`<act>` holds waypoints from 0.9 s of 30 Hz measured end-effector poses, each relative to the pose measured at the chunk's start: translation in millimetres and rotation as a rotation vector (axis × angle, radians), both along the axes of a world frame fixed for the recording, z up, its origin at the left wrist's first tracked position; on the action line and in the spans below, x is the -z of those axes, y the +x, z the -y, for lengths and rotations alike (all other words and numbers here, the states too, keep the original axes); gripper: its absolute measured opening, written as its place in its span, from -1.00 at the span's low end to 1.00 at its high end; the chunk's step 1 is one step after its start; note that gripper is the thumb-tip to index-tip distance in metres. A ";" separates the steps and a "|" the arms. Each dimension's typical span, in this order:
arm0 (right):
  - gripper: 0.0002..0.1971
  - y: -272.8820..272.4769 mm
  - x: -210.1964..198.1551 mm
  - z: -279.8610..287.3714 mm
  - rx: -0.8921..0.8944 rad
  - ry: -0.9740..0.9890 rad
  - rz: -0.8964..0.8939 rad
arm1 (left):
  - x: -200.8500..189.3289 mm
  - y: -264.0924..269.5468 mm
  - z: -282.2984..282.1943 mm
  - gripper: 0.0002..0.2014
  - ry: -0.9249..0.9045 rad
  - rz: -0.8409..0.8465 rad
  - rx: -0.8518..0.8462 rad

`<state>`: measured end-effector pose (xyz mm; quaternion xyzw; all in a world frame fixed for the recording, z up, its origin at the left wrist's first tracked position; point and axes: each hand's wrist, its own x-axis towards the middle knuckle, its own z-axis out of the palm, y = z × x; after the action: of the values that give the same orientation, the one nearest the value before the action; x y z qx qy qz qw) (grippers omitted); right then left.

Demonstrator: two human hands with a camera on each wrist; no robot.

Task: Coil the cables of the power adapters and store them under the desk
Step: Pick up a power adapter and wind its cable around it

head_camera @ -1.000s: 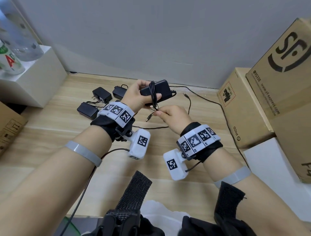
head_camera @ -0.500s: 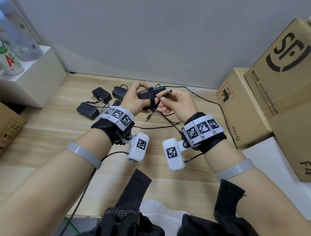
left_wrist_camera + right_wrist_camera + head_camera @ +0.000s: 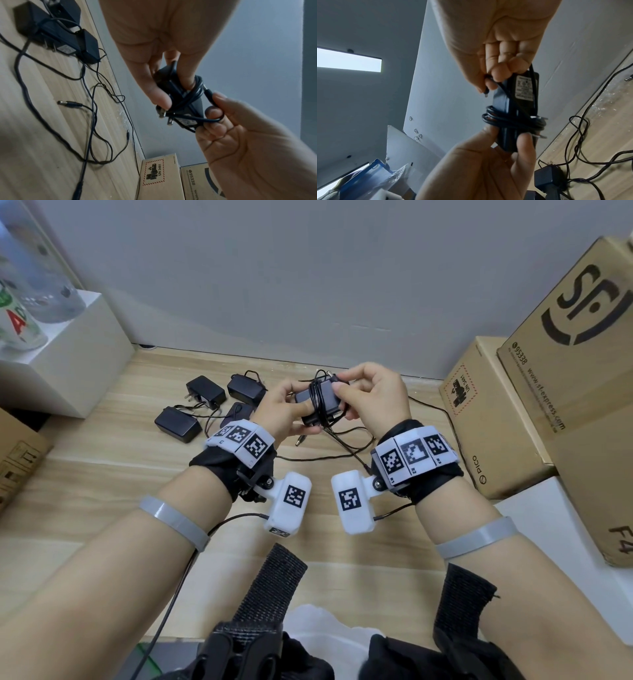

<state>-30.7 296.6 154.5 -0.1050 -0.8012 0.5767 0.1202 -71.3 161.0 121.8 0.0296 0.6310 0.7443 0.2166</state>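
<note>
A black power adapter (image 3: 320, 402) is held up over the wooden surface, with its thin black cable (image 3: 510, 120) wound several times round its middle. My left hand (image 3: 301, 412) grips the adapter body from the left, thumb on top and fingers underneath. My right hand (image 3: 340, 383) pinches the cable's plug end (image 3: 208, 93) at the adapter's upper edge, and its other fingers curl against the adapter's right end. In the right wrist view the adapter's label (image 3: 523, 89) and prongs show.
Several more black adapters (image 3: 205, 392) (image 3: 177, 424) (image 3: 246, 387) lie at the back left with loose cables (image 3: 342, 453) trailing across the wood. Cardboard boxes (image 3: 489, 419) (image 3: 575, 371) stand on the right. At the left a white box (image 3: 68, 371) carries bottles (image 3: 20, 302).
My right hand came up from below the adapter to its top edge, carrying the cable's end round. The loose length that hung down is now wound on the adapter.
</note>
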 end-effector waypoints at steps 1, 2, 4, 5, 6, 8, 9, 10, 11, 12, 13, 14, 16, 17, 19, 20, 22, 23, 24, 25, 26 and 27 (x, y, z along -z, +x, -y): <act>-0.81 -1.0 -0.6 -1.0 0.004 0.016 0.013 | 0.8 0.2 -0.9 -0.80 0.006 0.010 -0.001; -0.81 -2.0 -1.0 -2.2 0.004 0.029 0.030 | 1.5 0.4 -1.6 -0.80 0.008 0.015 -0.001; -0.81 -3.1 -1.5 -4.2 -0.004 0.054 0.066 | 2.7 0.4 -2.5 -0.79 0.004 0.015 0.004; -0.81 -3.5 -1.3 -4.8 -0.012 0.069 0.082 | 3.4 0.3 -2.7 -0.79 0.001 0.014 0.008; -0.80 -3.7 -1.1 -5.4 -0.025 0.082 0.095 | 4.0 0.5 -3.2 -0.79 -0.001 0.011 0.012; -0.81 -4.0 -0.8 -6.9 -0.058 0.100 0.117 | 5.2 0.9 -3.9 -0.78 -0.004 -0.005 0.018; -0.82 -4.1 -1.0 -7.7 -0.078 0.105 0.130 | 5.7 0.9 -3.8 -0.78 -0.006 -0.015 0.021; -0.84 -4.2 -1.0 -8.7 -0.103 0.111 0.146 | 6.6 0.8 -3.6 -0.78 -0.010 -0.025 0.023; -0.86 -4.1 -1.2 -9.4 -0.130 0.117 0.165 | 7.0 0.7 -3.2 -0.79 -0.017 -0.036 0.029; -0.88 -4.1 -0.8 -10.1 -0.152 0.125 0.180 | 7.7 0.6 -2.7 -0.80 -0.027 -0.048 0.035; -0.89 -4.1 0.2 -10.5 -0.166 0.136 0.193 | 8.0 0.7 -2.4 -0.79 -0.037 -0.062 0.042; -0.89 -4.1 1.2 -10.7 -0.172 0.149 0.200 | 8.3 0.8 -2.5 -0.77 -0.047 -0.078 0.049; -0.86 -4.2 3.2 -9.8 -0.166 0.190 0.202 | 8.9 1.4 -2.5 -0.75 -0.065 -0.107 0.061; -0.84 -4.1 3.4 -9.2 -0.164 0.217 0.199 | 8.8 1.7 -2.5 -0.75 -0.071 -0.115 0.065; -0.79 -4.1 3.7 -8.0 -0.169 0.269 0.193 | 8.3 2.3 -3.4 -0.75 -0.082 -0.127 0.075; -0.78 -4.3 4.1 -7.7 -0.172 0.288 0.188 | 7.9 2.6 -3.8 -0.73 -0.093 -0.135 0.082; -0.78 -5.1 4.2 -6.0 -0.172 0.300 0.169 | 6.6 3.0 -4.4 -0.71 -0.119 -0.150 0.092; -0.80 -5.3 4.2 -4.9 -0.170 0.297 0.163 | 5.9 3.0 -4.5 -0.71 -0.127 -0.150 0.092; -0.82 -5.6 5.0 -3.1 -0.166 0.294 0.159 | 5.3 2.7 -4.2 -0.70 -0.132 -0.150 0.091; -0.84 -5.8 5.6 -1.3 -0.161 0.296 0.159 | 4.5 2.4 -4.2 -0.69 -0.143 -0.157 0.092; -0.85 -6.1 6.0 0.2 -0.154 0.312 0.163 | 4.4 1.6 -4.4 -0.68 -0.166 -0.173 0.098; -0.78 -5.8 5.5 1.6 -0.148 0.351 0.175 | 4.6 1.0 -4.8 -0.65 -0.205 -0.196 0.113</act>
<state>-36.5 295.0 149.0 -0.0732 -0.9024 0.4240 0.0238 -70.3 165.8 117.2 0.1151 0.7190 0.6564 0.1974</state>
